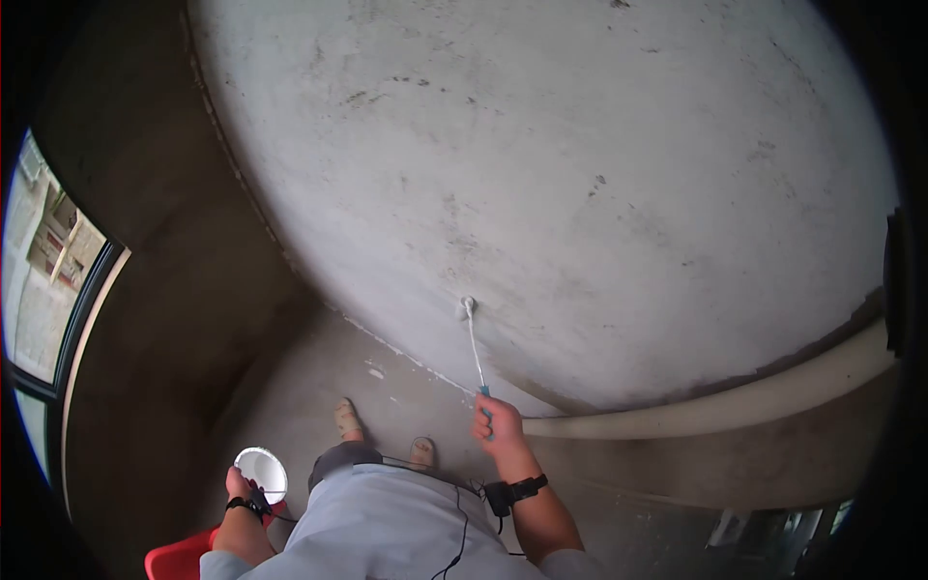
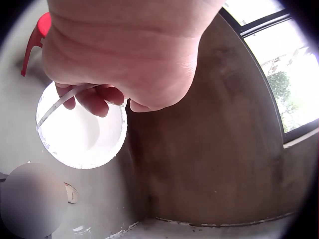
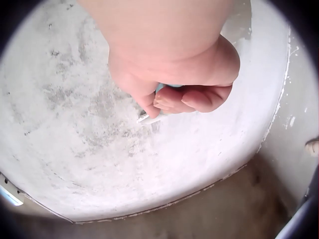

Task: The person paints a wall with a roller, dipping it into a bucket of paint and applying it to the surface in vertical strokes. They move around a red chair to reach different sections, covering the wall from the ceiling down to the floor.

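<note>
My right hand grips the teal handle of a small paint roller. From it a thin, paint-coated rod leads up to the roller head, which is right at the pale wall. In the right wrist view the fingers curl around the handle and hide most of it. Down at my left side, my left hand holds a white bucket by its bail handle. White shows inside the bucket, seen from above in the left wrist view.
A red plastic stool stands at the lower left, close to the bucket. A bare brown wall with a window lies to the left. My sandalled feet stand on the grey floor. A cable hangs across my shirt.
</note>
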Demonstrator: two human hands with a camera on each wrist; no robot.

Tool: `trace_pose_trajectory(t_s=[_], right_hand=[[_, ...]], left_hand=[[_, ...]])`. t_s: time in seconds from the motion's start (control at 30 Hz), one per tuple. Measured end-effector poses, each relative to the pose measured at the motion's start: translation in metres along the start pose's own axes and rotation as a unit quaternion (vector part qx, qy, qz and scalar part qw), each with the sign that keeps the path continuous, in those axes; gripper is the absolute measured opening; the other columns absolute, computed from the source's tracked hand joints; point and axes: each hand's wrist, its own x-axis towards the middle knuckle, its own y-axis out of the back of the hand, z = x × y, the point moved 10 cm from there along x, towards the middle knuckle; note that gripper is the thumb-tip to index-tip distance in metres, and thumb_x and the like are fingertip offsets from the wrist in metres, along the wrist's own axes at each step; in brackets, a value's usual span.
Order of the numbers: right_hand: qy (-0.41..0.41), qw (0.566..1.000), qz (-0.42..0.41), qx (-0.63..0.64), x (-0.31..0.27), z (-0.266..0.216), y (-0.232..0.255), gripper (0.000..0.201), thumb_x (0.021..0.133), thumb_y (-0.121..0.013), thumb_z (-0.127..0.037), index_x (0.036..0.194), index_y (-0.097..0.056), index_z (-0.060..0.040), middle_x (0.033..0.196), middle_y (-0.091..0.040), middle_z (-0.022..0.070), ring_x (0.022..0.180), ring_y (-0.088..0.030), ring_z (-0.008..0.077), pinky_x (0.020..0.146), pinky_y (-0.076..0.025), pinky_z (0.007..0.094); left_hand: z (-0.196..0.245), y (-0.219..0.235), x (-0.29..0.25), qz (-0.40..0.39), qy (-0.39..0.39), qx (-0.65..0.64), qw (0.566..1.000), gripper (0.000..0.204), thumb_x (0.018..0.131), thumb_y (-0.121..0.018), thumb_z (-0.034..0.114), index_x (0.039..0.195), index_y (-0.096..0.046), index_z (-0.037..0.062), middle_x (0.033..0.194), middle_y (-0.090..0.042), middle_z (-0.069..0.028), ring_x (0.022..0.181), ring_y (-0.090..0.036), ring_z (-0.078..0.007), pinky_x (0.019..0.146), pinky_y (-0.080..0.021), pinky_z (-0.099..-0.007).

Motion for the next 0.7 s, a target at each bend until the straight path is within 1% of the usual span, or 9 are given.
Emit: trace_pose_trajectory(t_s=[0.07,0.13,0.27,0.3,0.33,0.43,0.47,0.53,0.7], right_hand=[[0.024,0.999,0.016,0.016,-0.02,0.0,0.035,0.024,0.09,-0.061,-0.025,0.075,-0.05,-0.0096,0.054,-0.039,-0.0007,0.042,-0.034,0.0106,0.042,-0.026,0.0276],[0.037,0.996,0.039,0.064,-0.041,0.004,0.069,0.023,0.09,-0.06,-0.024,0.075,-0.05,-0.0095,0.054,-0.039,-0.0007,0.041,-0.033,0.0108,0.042,-0.027,0.0276],[0.088,0.987,0.066,0.115,-0.077,0.004,0.126,0.023,0.091,-0.058,-0.024,0.075,-0.05,-0.0091,0.053,-0.038,-0.0006,0.039,-0.032,0.011,0.041,-0.026,0.0276],[0.103,0.984,0.081,0.118,-0.087,0.003,0.138,0.024,0.091,-0.058,-0.025,0.075,-0.05,-0.0094,0.053,-0.038,-0.001,0.039,-0.031,0.011,0.04,-0.026,0.0276],[0.116,0.981,0.099,0.123,-0.099,0.004,0.15,0.024,0.091,-0.058,-0.025,0.075,-0.05,-0.0097,0.052,-0.038,-0.0014,0.039,-0.031,0.0109,0.04,-0.025,0.0276],[0.172,0.963,0.145,0.15,-0.13,0.0,0.17,0.027,0.091,-0.059,-0.028,0.074,-0.047,-0.0114,0.052,-0.039,-0.0019,0.039,-0.033,0.0106,0.04,-0.026,0.0277],[0.183,0.956,0.158,0.164,-0.142,-0.002,0.175,0.027,0.091,-0.059,-0.028,0.074,-0.047,-0.0114,0.052,-0.039,-0.0019,0.039,-0.033,0.0106,0.04,-0.026,0.0277],[0.217,0.922,0.162,0.275,-0.162,-0.01,0.18,0.026,0.092,-0.057,-0.029,0.074,-0.046,-0.0137,0.052,-0.034,-0.0036,0.039,-0.029,0.0097,0.04,-0.025,0.0275],[0.255,0.912,0.193,0.257,-0.185,-0.029,0.175,0.027,0.092,-0.057,-0.029,0.074,-0.044,-0.0151,0.052,-0.031,-0.0042,0.04,-0.029,0.0095,0.041,-0.025,0.0278]], left_hand=[[0.009,-0.03,0.003,-0.035,-0.012,0.054,0.998,0.021,0.082,-0.052,0.035,0.09,-0.047,0.016,0.074,-0.041,-0.0023,0.065,-0.045,-0.0181,0.057,-0.043,-0.0371],[0.022,-0.077,-0.086,-0.035,0.002,0.088,0.996,0.023,0.082,-0.052,0.036,0.093,-0.047,0.0161,0.077,-0.042,-0.0018,0.066,-0.045,-0.0175,0.058,-0.043,-0.0389],[0.027,-0.144,-0.093,-0.059,-0.024,0.134,0.989,0.029,0.081,-0.054,0.04,0.096,-0.047,0.017,0.082,-0.042,-0.0013,0.069,-0.046,-0.0176,0.059,-0.043,-0.0409],[0.027,-0.164,-0.096,-0.075,-0.012,0.127,0.989,0.029,0.079,-0.054,0.04,0.094,-0.046,0.0164,0.082,-0.041,-0.0011,0.07,-0.046,-0.0173,0.059,-0.043,-0.0406],[0.026,-0.185,-0.097,-0.101,0.01,0.139,0.985,0.028,0.076,-0.055,0.038,0.091,-0.044,0.0164,0.082,-0.041,-0.0002,0.07,-0.046,-0.0163,0.063,-0.042,-0.0419],[0.028,-0.241,-0.125,-0.145,0.016,0.162,0.976,0.029,0.074,-0.056,0.037,0.088,-0.042,0.017,0.082,-0.041,0.0007,0.07,-0.046,-0.0155,0.069,-0.04,-0.0421],[0.03,-0.254,-0.143,-0.136,0.006,0.174,0.975,0.027,0.073,-0.055,0.037,0.083,-0.041,0.0165,0.078,-0.041,0.0015,0.068,-0.047,-0.0151,0.07,-0.04,-0.0424],[0.035,-0.287,-0.154,-0.139,-0.011,0.194,0.971,0.025,0.073,-0.054,0.036,0.078,-0.04,0.016,0.074,-0.041,0.0023,0.065,-0.049,-0.0146,0.071,-0.041,-0.0428],[0.039,-0.367,-0.149,-0.172,-0.019,0.257,0.951,0.021,0.074,-0.053,0.035,0.075,-0.042,0.0172,0.071,-0.041,0.0029,0.064,-0.047,-0.014,0.071,-0.04,-0.0421]])
